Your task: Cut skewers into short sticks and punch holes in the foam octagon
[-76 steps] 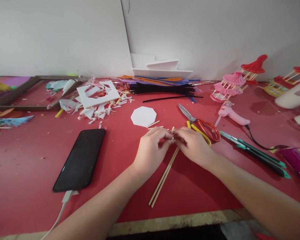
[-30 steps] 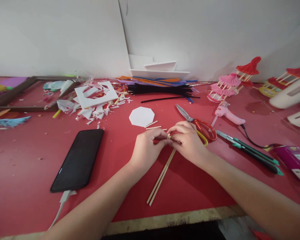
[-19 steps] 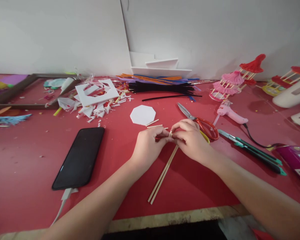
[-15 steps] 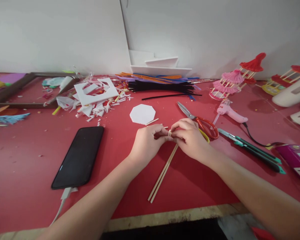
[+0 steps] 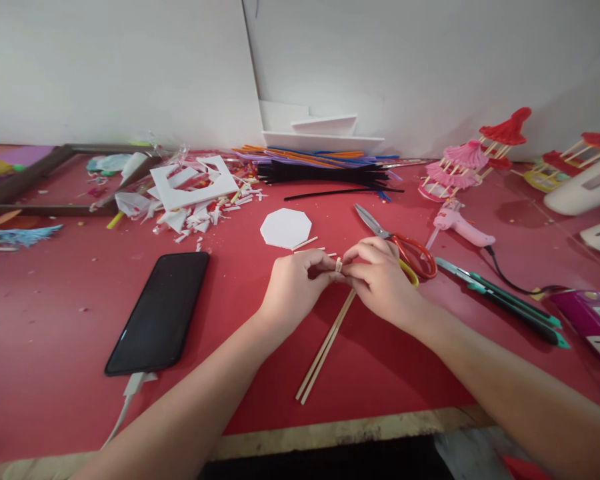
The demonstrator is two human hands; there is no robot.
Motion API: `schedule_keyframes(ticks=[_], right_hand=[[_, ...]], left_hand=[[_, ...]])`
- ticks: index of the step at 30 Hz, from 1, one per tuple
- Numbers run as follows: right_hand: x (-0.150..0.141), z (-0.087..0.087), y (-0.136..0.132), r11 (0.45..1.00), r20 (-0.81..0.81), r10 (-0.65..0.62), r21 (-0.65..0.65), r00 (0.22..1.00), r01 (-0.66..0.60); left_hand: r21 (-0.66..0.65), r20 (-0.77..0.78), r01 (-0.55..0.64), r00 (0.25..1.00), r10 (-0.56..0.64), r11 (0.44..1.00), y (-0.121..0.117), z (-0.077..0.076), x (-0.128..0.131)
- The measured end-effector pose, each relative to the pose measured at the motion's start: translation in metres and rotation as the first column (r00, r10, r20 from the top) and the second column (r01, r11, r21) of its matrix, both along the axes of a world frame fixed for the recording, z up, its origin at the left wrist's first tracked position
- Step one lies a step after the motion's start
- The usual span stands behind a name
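Note:
My left hand (image 5: 296, 283) and my right hand (image 5: 380, 277) meet over the middle of the table, fingertips pinched together on short wooden stick pieces (image 5: 339, 265). How many pieces there are is hidden by the fingers. Two long wooden sticks (image 5: 325, 350) lie on the table just below the hands. Beyond my left hand rests a white octagonal board (image 5: 285, 227), with a few short cut sticks (image 5: 305, 244) beside its lower edge. Red-handled scissors (image 5: 397, 240) lie half open past my right hand, and a yellow handle (image 5: 409, 272) is partly covered by that hand.
A black phone (image 5: 157, 313) on a charging cable lies left. To the right are a box cutter (image 5: 503, 300), a pink glue gun (image 5: 463, 227) and a purple power strip (image 5: 587, 320). White scraps (image 5: 195, 187), pipe cleaners (image 5: 325, 172) and a pink-red pagoda model (image 5: 463, 157) stand along the back.
Both hands keep nearly the same place and pinch. The stick pieces between the fingertips have shifted very slightly; the view has moved a little.

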State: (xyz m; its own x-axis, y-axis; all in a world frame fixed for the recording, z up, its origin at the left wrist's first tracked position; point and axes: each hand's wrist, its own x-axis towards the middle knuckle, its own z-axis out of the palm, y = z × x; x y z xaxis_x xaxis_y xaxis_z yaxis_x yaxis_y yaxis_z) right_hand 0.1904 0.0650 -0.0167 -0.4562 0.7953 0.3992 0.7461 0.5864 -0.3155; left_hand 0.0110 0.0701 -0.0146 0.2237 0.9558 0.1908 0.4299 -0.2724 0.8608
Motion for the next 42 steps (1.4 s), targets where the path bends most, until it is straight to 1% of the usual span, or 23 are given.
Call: schedule_keyframes(ticks=[5,11,16,22,26,31,34,35,36,37,38,40,42], right_hand=[[0.000,0.002,-0.002,0.999,0.034,-0.002,0.034,0.999,0.000],[0.002,0.001,0.000,0.999,-0.007,0.017,-0.030,1.000,-0.017],[0.000,0.000,0.000,0.999,-0.029,0.014,-0.052,0.999,-0.016],[0.001,0.000,0.000,0.999,-0.012,0.018,-0.045,1.000,-0.018],[0.002,0.000,-0.001,0.999,0.006,0.027,-0.030,1.000,-0.026],[0.002,0.004,-0.001,0.999,0.032,0.032,-0.031,0.999,-0.031],[0.012,0.012,0.003,0.996,0.032,0.055,-0.068,0.998,-0.053],[0.018,0.015,0.005,0.997,0.022,0.031,-0.073,0.999,-0.029],[0.026,0.017,0.006,0.997,0.013,-0.038,-0.067,0.999,0.039],[0.034,0.019,0.008,0.988,0.020,-0.146,-0.053,0.989,0.147],[0.042,0.020,0.009,0.967,0.067,-0.245,-0.051,0.967,0.249],[0.056,0.021,0.010,0.914,0.244,-0.382,-0.042,0.892,0.403],[0.063,0.020,0.010,0.879,0.427,-0.407,-0.060,0.808,0.474]], left_hand=[[-0.002,0.001,0.003,1.000,-0.003,1.000,-0.001,0.000,0.001],[-0.029,0.006,-0.043,0.999,0.043,0.999,-0.001,-0.001,0.003],[-0.004,0.011,-0.008,1.000,0.008,1.000,-0.002,0.000,0.001],[0.034,-0.032,-0.014,0.999,0.016,0.999,-0.007,0.003,0.001],[0.057,-0.026,-0.019,0.999,0.020,0.998,-0.007,0.002,0.002],[0.014,-0.011,-0.002,1.000,0.002,1.000,-0.005,0.001,0.002],[-0.029,0.001,-0.015,1.000,0.015,0.999,-0.005,0.003,0.003],[-0.045,0.002,-0.025,1.000,0.025,0.999,-0.006,0.003,0.003],[-0.059,0.000,-0.035,0.999,0.035,0.998,-0.006,0.004,0.003],[-0.071,-0.003,-0.041,0.999,0.041,0.997,-0.006,0.004,0.003],[-0.080,-0.007,-0.041,0.999,0.041,0.996,-0.006,0.005,0.003],[-0.084,-0.011,-0.026,1.000,0.025,0.996,-0.007,0.003,0.003],[-0.071,-0.016,-0.004,1.000,0.003,0.998,-0.007,0.001,0.002]])
